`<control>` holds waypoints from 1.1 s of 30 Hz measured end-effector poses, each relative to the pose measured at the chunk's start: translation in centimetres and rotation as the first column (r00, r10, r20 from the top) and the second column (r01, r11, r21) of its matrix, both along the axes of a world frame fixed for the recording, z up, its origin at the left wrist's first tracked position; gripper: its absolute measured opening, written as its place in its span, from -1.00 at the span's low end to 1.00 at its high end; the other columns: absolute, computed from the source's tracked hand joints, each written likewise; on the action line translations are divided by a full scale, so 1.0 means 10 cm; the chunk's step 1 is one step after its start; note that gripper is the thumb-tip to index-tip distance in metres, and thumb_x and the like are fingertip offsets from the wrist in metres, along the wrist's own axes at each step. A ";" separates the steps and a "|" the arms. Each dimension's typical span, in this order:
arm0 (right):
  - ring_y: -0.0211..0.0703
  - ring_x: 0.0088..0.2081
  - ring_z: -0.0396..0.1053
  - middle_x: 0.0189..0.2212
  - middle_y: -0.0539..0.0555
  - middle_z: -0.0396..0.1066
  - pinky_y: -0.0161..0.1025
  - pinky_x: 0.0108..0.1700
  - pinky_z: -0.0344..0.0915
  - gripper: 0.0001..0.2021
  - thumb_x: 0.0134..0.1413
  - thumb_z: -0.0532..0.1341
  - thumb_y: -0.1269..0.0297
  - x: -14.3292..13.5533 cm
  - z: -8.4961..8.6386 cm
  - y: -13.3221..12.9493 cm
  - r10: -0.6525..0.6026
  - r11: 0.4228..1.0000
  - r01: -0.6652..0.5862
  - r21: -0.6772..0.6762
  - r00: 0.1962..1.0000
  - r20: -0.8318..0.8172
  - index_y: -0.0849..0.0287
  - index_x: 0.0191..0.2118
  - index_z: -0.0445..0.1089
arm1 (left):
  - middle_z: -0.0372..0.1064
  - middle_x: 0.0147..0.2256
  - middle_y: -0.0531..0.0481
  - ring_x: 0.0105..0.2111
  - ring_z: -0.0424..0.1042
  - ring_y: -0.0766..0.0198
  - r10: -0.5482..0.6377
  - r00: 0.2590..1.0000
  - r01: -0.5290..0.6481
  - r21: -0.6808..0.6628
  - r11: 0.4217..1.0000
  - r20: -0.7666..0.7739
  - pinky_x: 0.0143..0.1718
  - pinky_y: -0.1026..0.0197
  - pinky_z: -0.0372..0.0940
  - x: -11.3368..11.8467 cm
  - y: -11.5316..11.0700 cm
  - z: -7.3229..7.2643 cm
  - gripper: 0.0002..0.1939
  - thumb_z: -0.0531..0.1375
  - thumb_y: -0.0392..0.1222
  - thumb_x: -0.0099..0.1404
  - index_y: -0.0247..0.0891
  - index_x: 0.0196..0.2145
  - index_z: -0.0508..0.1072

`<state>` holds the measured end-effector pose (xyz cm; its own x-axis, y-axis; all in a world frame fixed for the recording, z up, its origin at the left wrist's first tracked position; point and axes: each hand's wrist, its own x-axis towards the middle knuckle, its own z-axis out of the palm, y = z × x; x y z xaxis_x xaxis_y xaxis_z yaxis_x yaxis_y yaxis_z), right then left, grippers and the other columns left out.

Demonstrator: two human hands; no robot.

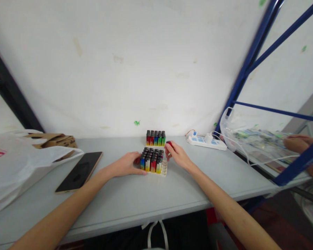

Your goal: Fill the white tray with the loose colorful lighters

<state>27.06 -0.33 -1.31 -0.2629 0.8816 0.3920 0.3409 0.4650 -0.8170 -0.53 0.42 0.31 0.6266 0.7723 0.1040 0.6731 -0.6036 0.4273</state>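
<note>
A white tray of upright, multicoloured lighters stands in the middle of the grey table. My left hand rests against the tray's left side, fingers touching it. Just right of the tray's far corner, my right hand pinches a single red lighter between its fingertips. A second block of lighters stands behind, close to the wall.
A phone lies left of my left hand, beside a white plastic bag and a brown carton. A white power strip sits at right. Beyond a blue rack frame, another person's hand rests by a clear bag.
</note>
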 end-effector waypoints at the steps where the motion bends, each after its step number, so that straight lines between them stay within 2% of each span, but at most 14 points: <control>1: -0.20 -0.36 0.31 -0.39 0.02 0.33 -0.27 -0.34 0.30 -0.56 0.35 -0.03 -0.16 0.01 0.03 -0.02 -0.022 0.998 0.018 0.067 0.998 0.058 0.13 -0.28 0.29 | 0.49 -0.25 -0.11 -0.26 0.44 0.02 0.001 1.000 -0.001 0.001 1.000 0.004 -0.24 0.13 0.28 0.00 0.00 0.00 -0.31 0.29 0.42 0.01 -0.28 -0.21 0.47; 4: -0.19 -0.39 0.25 -0.47 0.00 0.29 -0.25 -0.31 0.22 -0.54 0.36 0.00 -0.11 0.07 0.08 -0.06 -0.094 0.974 0.031 0.225 0.957 0.273 0.13 -0.43 0.27 | 0.48 -0.26 -0.10 -0.28 0.44 0.02 0.013 1.000 -0.013 0.007 1.000 0.011 -0.26 0.13 0.28 0.00 -0.01 0.00 -0.33 0.30 0.41 -0.01 -0.27 -0.24 0.46; 7: -0.23 -0.51 0.18 -0.59 -0.05 0.23 -0.27 -0.38 0.11 -0.53 0.39 -0.03 -0.08 0.13 0.08 -0.07 -0.083 0.977 -0.001 0.211 0.918 0.387 0.13 -0.46 0.25 | 0.48 -0.25 -0.11 -0.26 0.44 0.01 0.013 1.000 -0.013 0.000 1.000 0.002 -0.24 0.12 0.28 0.00 -0.01 0.00 -0.32 0.30 0.41 0.00 -0.28 -0.23 0.45; 13: -0.22 -0.50 0.30 -0.52 0.00 0.43 -0.29 -0.37 0.11 -0.55 0.39 0.03 -0.04 0.22 0.03 -0.04 -0.043 0.982 -0.035 0.183 0.913 0.405 0.15 -0.43 0.35 | 0.49 -0.26 -0.08 -0.28 0.44 0.04 0.014 0.999 -0.013 -0.029 0.999 0.037 -0.26 0.14 0.29 0.01 -0.02 0.02 -0.34 0.31 0.39 -0.01 -0.26 -0.22 0.46; 20: -0.21 -0.48 0.27 -0.51 0.02 0.42 -0.28 -0.38 0.13 -0.63 0.31 0.16 -0.01 0.19 0.06 -0.05 -0.001 0.978 -0.106 0.180 0.861 0.509 0.16 -0.39 0.39 | 0.49 -0.25 -0.10 -0.27 0.45 0.02 0.036 0.999 -0.035 -0.013 0.999 0.022 -0.25 0.12 0.30 0.01 -0.03 0.02 -0.33 0.31 0.40 -0.03 -0.25 -0.22 0.46; 24: -0.17 -0.40 0.38 -0.40 0.03 0.49 -0.27 -0.31 0.25 -0.71 0.25 0.22 0.02 0.39 0.15 -0.11 0.093 0.987 -0.145 0.063 0.857 0.507 0.15 -0.17 0.47 | 0.49 -0.21 -0.11 -0.23 0.45 -0.01 0.028 0.999 -0.027 -0.031 0.999 0.035 -0.22 0.11 0.31 0.01 -0.02 0.00 -0.32 0.32 0.39 -0.02 -0.25 -0.18 0.47; 26: -0.15 -0.36 0.43 -0.37 0.06 0.51 -0.25 -0.28 0.29 -0.69 0.25 0.22 0.03 0.60 0.19 -0.16 0.028 0.998 -0.057 0.042 0.861 0.508 0.15 -0.10 0.47 | 0.49 -0.20 -0.12 -0.21 0.45 -0.03 0.035 0.999 -0.034 -0.022 0.999 0.040 -0.20 0.10 0.32 0.01 -0.01 -0.02 -0.31 0.32 0.40 -0.03 -0.24 -0.17 0.47; 29: -0.10 -0.31 0.44 -0.33 0.10 0.52 -0.21 -0.23 0.32 -0.69 0.18 0.27 0.01 0.90 0.19 -0.27 -0.087 0.996 0.070 0.052 0.812 0.578 0.16 -0.15 0.48 | 0.49 -0.20 -0.12 -0.20 0.45 -0.04 0.042 0.998 -0.041 -0.020 0.999 0.039 -0.19 0.10 0.32 0.00 -0.01 -0.02 -0.31 0.32 0.41 -0.04 -0.24 -0.19 0.48; 33: -0.03 -0.25 0.45 -0.27 0.15 0.52 -0.14 -0.14 0.33 -0.69 0.13 0.29 0.01 1.10 0.11 -0.44 -0.145 0.989 0.139 0.058 0.777 0.613 0.16 -0.19 0.51 | 0.50 -0.21 -0.10 -0.23 0.46 -0.01 0.020 0.998 -0.017 -0.040 0.999 0.066 -0.21 0.11 0.33 0.01 -0.02 -0.01 -0.31 0.32 0.40 -0.03 -0.24 -0.18 0.48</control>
